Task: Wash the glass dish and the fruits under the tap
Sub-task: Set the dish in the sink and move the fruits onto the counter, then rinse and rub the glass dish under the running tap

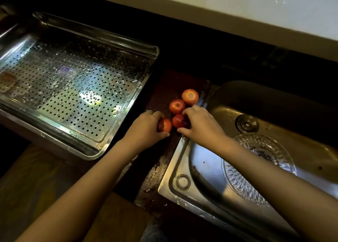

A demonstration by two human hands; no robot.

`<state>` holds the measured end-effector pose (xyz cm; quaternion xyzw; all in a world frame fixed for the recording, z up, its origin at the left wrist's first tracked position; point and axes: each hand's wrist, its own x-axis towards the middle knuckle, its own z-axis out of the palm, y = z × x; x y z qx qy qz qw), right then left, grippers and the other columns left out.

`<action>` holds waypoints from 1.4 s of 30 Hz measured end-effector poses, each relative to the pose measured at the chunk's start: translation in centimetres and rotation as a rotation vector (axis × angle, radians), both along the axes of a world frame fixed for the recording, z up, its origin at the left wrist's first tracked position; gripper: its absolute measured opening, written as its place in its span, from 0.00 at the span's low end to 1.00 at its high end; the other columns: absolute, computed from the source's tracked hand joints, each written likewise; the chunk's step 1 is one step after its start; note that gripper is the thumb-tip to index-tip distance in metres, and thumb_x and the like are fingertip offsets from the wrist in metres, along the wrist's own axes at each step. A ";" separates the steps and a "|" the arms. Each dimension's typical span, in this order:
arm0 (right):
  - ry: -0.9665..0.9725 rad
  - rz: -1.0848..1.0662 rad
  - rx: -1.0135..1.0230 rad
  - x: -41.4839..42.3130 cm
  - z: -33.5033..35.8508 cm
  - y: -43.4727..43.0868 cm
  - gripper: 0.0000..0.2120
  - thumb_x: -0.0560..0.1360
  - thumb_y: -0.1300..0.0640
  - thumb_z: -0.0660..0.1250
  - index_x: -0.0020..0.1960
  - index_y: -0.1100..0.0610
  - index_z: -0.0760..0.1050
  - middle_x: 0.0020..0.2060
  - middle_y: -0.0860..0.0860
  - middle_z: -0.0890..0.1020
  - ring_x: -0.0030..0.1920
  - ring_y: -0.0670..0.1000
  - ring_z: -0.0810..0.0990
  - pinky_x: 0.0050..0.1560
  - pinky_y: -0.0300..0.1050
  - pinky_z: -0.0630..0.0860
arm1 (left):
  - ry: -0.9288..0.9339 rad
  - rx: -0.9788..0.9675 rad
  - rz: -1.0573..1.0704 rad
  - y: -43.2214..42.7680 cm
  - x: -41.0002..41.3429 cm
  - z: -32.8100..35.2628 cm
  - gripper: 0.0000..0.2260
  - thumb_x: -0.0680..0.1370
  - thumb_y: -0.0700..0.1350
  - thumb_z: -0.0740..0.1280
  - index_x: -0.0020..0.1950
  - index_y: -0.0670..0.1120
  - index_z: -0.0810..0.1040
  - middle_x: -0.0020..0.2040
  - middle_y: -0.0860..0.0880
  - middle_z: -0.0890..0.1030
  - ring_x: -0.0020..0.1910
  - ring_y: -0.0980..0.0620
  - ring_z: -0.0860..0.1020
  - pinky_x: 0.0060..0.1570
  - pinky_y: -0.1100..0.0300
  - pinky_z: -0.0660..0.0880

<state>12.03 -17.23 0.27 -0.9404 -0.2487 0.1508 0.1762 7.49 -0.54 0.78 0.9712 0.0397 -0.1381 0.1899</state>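
Glass dish [237,183]: one, lying flat in the sink [171,170], nearer the person than the right hand [201,122] and off to its right, partly under that forearm, touched by neither hand. Left hand [146,126]: fingers curled over the first fruit [166,125], gripping it. Right hand: fingers curled over the second fruit [179,121], thumb spread on the near side, and it appears to grip it. The two held fruits sit just beside each other between the hands. Third fruit [176,106]: just beyond the right fingertips, free. Fourth fruit [190,96]: beyond again, free. Fruits counted: four, round, with no long axis. All rest on the counter strip [161,88], left of the sink. Judgement: the basin lies to the right of both grips, the right hand nearer it. No tap is in view. Perforated tray [73,80]: one, left of the left hand.
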 end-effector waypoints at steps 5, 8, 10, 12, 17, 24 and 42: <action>0.027 -0.004 -0.033 -0.2 0.4 0.6 0.24 0.73 0.48 0.68 0.63 0.59 0.69 0.57 0.56 0.71 0.60 0.57 0.71 0.59 0.49 0.68 | -0.011 0.023 -0.026 -0.2 -0.2 0.2 0.26 0.69 0.51 0.73 0.65 0.47 0.71 0.56 0.44 0.74 0.57 0.44 0.74 0.53 0.57 0.70; 0.027 -0.030 -0.038 -0.4 0.2 0.9 0.23 0.73 0.48 0.67 0.62 0.60 0.69 0.57 0.57 0.71 0.60 0.58 0.70 0.59 0.50 0.69 | -0.009 0.003 -0.031 -0.2 -0.3 0.1 0.26 0.69 0.50 0.73 0.65 0.47 0.71 0.57 0.44 0.73 0.58 0.44 0.73 0.55 0.55 0.70; 0.022 -0.039 -0.032 -0.6 0.1 0.8 0.24 0.73 0.48 0.67 0.63 0.60 0.69 0.58 0.57 0.71 0.61 0.58 0.70 0.60 0.50 0.69 | -0.001 -0.012 -0.031 -0.1 -0.3 0.1 0.26 0.69 0.49 0.73 0.65 0.47 0.71 0.57 0.43 0.73 0.58 0.43 0.73 0.55 0.55 0.71; 0.018 -0.043 -0.021 -0.7 0.0 0.5 0.26 0.73 0.47 0.68 0.64 0.60 0.68 0.59 0.57 0.71 0.62 0.58 0.69 0.62 0.50 0.68 | 0.020 -0.019 -0.033 0.0 -0.3 0.2 0.27 0.69 0.50 0.73 0.66 0.47 0.70 0.57 0.43 0.73 0.59 0.43 0.73 0.56 0.55 0.70; 0.080 -0.100 0.029 -0.2 0.6 -1.9 0.30 0.71 0.45 0.69 0.67 0.56 0.66 0.60 0.56 0.71 0.62 0.56 0.70 0.59 0.48 0.70 | -0.006 0.007 -0.087 -0.2 0.4 1.5 0.26 0.71 0.51 0.71 0.67 0.47 0.70 0.59 0.43 0.74 0.60 0.43 0.73 0.57 0.54 0.69; 0.288 -0.109 -0.056 1.2 3.5 -8.6 0.33 0.71 0.50 0.71 0.71 0.56 0.63 0.67 0.56 0.72 0.65 0.55 0.72 0.63 0.49 0.71 | -0.019 -0.049 -0.292 -4.2 3.3 5.9 0.27 0.73 0.53 0.68 0.70 0.50 0.66 0.62 0.45 0.76 0.59 0.45 0.75 0.54 0.56 0.70; 0.665 -0.688 -0.022 -4.6 -2.2 -27.1 0.28 0.71 0.57 0.72 0.68 0.58 0.67 0.66 0.57 0.73 0.64 0.57 0.71 0.55 0.40 0.66 | 0.592 0.014 -0.592 -22.4 9.0 -2.2 0.19 0.77 0.48 0.65 0.65 0.43 0.70 0.60 0.42 0.74 0.52 0.47 0.73 0.47 0.56 0.73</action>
